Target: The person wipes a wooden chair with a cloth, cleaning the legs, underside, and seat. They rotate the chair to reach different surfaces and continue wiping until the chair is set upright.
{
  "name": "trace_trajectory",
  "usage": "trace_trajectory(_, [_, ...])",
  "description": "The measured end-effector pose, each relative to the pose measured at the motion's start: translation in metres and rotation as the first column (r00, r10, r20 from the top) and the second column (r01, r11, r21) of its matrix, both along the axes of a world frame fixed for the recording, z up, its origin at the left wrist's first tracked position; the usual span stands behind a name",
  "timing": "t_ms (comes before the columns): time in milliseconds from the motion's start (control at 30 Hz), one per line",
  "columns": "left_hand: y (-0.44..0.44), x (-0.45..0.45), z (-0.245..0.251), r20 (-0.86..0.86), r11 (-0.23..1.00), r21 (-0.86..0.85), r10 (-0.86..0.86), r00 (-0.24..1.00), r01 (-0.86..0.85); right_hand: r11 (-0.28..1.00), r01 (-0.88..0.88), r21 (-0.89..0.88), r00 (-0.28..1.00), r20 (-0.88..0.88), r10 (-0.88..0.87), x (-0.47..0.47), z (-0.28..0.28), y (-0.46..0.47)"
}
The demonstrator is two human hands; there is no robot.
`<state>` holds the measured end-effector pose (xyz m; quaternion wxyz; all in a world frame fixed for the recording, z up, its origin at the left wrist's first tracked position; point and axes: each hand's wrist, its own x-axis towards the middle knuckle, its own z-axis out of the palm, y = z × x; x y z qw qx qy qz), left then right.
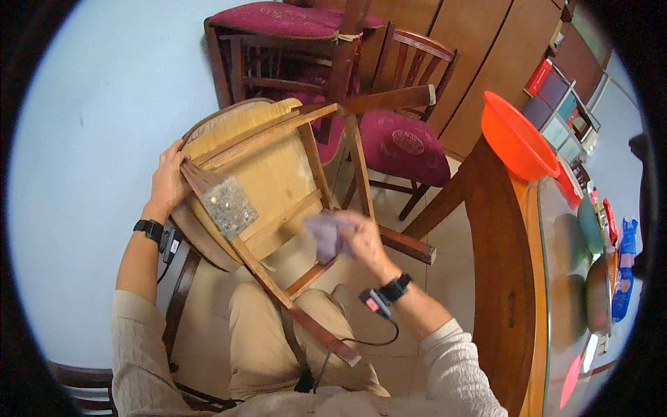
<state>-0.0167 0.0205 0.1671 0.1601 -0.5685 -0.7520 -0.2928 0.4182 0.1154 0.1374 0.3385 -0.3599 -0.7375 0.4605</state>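
Observation:
A wooden chair (276,185) is tipped over in front of my knees, with the pale underside of its seat and its stretchers facing me. One leg points almost straight at the camera and ends in a square, speckled grey foot (230,207). My left hand (169,177) grips the chair beside that leg, at the seat's left edge; its fingertips are partly hidden. A crumpled greyish-purple cloth (327,235) is in my right hand (365,242), which is blurred, over the chair frame near a lower stretcher. Whether the cloth touches the wood, I cannot tell.
Chairs with maroon seats (404,146) stand behind, one stacked, before wooden cabinet doors (469,62). To the right is a glass-topped wooden table (503,281) bearing an orange plastic basin (513,138) and several items. A pale wall (104,104) borders the left. Cables hang from both wrist devices.

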Motion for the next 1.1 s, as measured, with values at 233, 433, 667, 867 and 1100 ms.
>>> trace_trajectory(233, [-0.001,-0.002,-0.003,-0.027,0.998,-0.052,0.026,0.999,-0.027,0.260,-0.221,0.940,0.959,0.258,-0.118,-0.046,0.114,0.124])
trace_trajectory(433, [0.002,-0.005,-0.008,-0.058,1.000,-0.012,0.012,0.998,-0.013,0.273,-0.770,0.577,0.387,0.762,-0.519,-0.025,0.024,0.100])
trace_trajectory(667, [0.000,0.001,-0.004,0.009,0.999,-0.023,0.028,1.000,-0.028,0.445,-0.786,0.429,0.216,0.865,-0.453,0.016,-0.057,0.058])
trace_trajectory(867, [-0.002,0.001,-0.005,-0.002,1.000,0.025,-0.010,1.000,0.010,0.396,-0.749,0.531,0.317,0.812,-0.491,0.045,-0.064,0.041])
trace_trajectory(1100, [0.001,0.000,-0.008,0.018,1.000,0.005,0.005,1.000,-0.005,0.770,-0.363,0.525,0.303,0.848,-0.435,0.053,-0.026,0.012])
